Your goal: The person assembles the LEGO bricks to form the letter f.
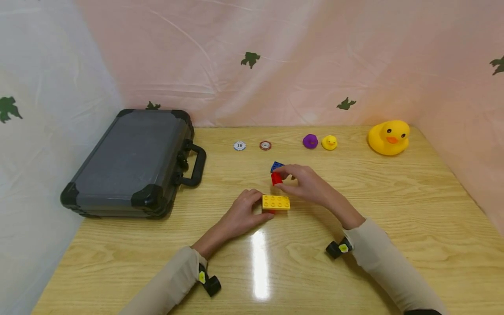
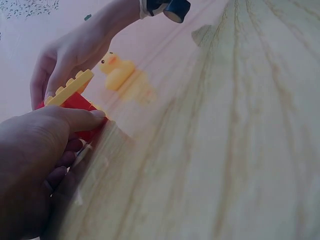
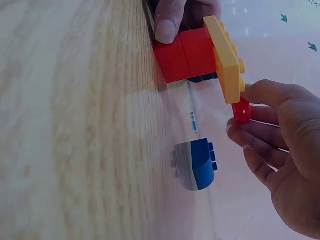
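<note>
A yellow brick (image 1: 276,202) sits on top of red bricks (image 3: 186,54) in the middle of the wooden table (image 1: 393,210). My left hand (image 1: 243,213) grips the red bricks at their left end, thumb against their side (image 2: 80,119). My right hand (image 1: 305,181) pinches a small red brick (image 1: 276,178) just behind the yellow brick, held near that brick's far edge (image 3: 242,111). A blue brick (image 1: 276,166) lies on the table just behind the right hand, untouched (image 3: 197,164).
A dark grey case (image 1: 131,162) with a black handle lies at the left. Along the back stand a white chip (image 1: 239,145), a red chip (image 1: 265,145), a purple duck (image 1: 310,141), a small yellow duck (image 1: 329,142) and a big yellow duck (image 1: 389,137).
</note>
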The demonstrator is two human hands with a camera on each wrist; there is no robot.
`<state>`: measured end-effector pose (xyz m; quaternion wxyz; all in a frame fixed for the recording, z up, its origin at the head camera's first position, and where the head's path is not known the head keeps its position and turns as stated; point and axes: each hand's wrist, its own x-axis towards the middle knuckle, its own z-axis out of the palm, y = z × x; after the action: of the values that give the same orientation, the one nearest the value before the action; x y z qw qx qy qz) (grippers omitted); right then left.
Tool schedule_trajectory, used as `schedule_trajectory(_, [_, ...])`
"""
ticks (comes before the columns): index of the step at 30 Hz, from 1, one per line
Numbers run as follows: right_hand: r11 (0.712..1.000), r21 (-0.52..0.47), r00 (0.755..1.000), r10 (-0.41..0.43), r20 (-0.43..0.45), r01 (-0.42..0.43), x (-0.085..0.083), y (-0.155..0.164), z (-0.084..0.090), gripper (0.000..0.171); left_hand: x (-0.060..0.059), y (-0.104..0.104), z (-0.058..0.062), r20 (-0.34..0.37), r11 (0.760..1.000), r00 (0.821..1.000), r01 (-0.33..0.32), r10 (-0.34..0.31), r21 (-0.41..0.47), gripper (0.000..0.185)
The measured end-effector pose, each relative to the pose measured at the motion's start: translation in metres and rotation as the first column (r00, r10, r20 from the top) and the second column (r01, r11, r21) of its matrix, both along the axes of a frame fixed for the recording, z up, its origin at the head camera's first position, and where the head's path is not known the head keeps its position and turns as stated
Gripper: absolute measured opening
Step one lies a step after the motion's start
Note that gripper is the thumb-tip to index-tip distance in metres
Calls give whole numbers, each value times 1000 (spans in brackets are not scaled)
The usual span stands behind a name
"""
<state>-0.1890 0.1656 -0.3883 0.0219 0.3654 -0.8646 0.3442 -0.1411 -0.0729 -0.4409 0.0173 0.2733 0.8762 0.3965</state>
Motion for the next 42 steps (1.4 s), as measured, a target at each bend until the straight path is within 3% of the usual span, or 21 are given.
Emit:
schedule_trajectory(19, [988, -132, 980, 52, -190, -78, 26, 3, -4, 38, 1, 0, 3, -6, 1000, 1000, 1, -1, -18, 33])
schedule_trajectory(29, [991, -76, 969, 87, -232, -107, 34, -1, -5, 39, -1, -1, 1, -10, 1000, 1000, -2, 2, -5, 32])
schedule_trajectory(42, [997, 44, 977, 65, -203, -58, 40, -9, -1, 43, 1, -1, 1, -29, 1000, 1000, 6, -6, -6, 31])
